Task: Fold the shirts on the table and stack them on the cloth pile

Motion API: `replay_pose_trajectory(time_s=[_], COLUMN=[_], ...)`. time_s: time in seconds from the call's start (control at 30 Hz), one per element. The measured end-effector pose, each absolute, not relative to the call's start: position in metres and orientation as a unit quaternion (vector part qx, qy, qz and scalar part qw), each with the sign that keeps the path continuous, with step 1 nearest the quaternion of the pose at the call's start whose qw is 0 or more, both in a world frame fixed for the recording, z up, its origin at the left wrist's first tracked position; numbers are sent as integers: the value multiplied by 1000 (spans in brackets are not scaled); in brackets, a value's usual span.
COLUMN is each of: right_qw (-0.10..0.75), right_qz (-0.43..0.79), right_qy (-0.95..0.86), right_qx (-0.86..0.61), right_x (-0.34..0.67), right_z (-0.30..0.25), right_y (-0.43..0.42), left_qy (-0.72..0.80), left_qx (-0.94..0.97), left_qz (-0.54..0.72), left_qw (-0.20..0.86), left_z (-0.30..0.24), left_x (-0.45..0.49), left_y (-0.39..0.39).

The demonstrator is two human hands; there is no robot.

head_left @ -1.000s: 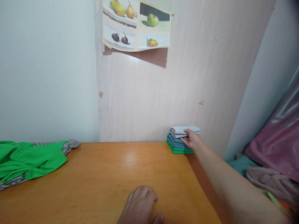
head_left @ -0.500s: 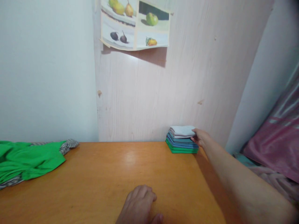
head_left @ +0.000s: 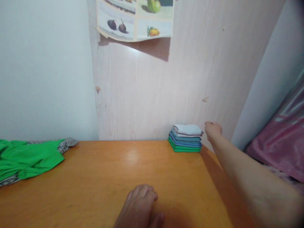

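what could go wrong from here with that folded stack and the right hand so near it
The right hand is close beside the folded stack, so a sideways brush might push the pale cloth on top askew. The stack also sits near the right edge of the table, so a harder bump could perhaps send some of it over.

Right fingers [head_left: 209,125] off cloth stack [head_left: 186,138], beside it
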State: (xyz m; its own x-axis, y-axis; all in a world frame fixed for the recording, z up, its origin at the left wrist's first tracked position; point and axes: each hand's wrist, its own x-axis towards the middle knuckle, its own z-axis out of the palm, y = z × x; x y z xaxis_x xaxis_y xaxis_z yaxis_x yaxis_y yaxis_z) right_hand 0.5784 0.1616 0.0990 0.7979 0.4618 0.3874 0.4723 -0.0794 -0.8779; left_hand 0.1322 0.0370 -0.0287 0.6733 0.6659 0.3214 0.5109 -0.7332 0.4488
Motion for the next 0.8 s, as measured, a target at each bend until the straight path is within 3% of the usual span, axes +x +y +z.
replay_pose_trajectory(time_s=[0.23,0.6,0.8], right_qw=[456,212,133], right_qz=[-88,-30,-17], right_qy=[-458,-575,-583], right_qx=[-758,-789,-801], right_x=[557,554,554], right_z=[115,83,79], right_y=[209,236,239], left_qy=[337,347,345], left_qx=[902,903,906], left_qz=[210,199,203], left_qw=[167,156,141], left_z=[-29,-18,-19], left_x=[133,135,134], left_y=[37,31,30])
